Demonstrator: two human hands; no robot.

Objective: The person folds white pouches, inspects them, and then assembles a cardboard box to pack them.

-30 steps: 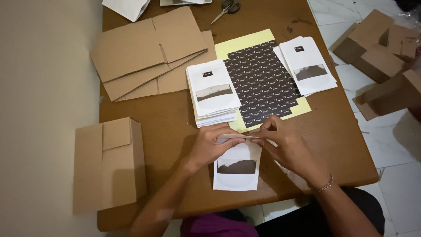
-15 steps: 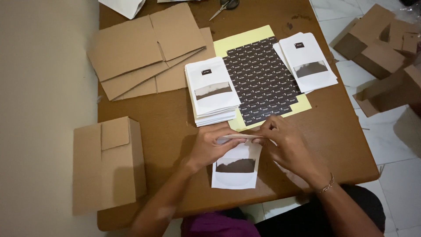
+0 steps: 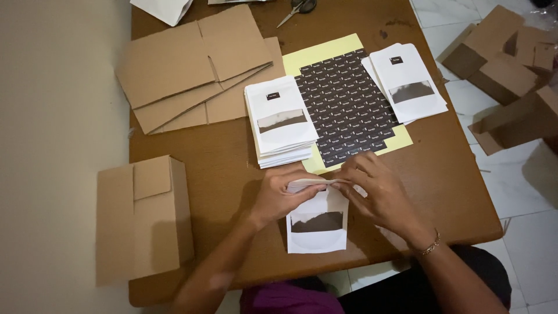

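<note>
Two hands meet at the top edge of a white pouch (image 3: 317, 224) lying flat near the front edge of the brown wooden surface (image 3: 232, 157). We pinch its upper edge between the fingers of our left hand (image 3: 279, 195) and right hand (image 3: 378, 195), both grasping the pouch. Just beyond it sits a stack of white pouches (image 3: 282, 122), beside a dark patterned sheet (image 3: 346, 107) on yellow paper (image 3: 317, 53). A second pile of pouches (image 3: 407, 81) lies to the right. Flattened cardboard (image 3: 192, 67) rests at the far left, a folded carton (image 3: 142, 218) nearer.
</note>
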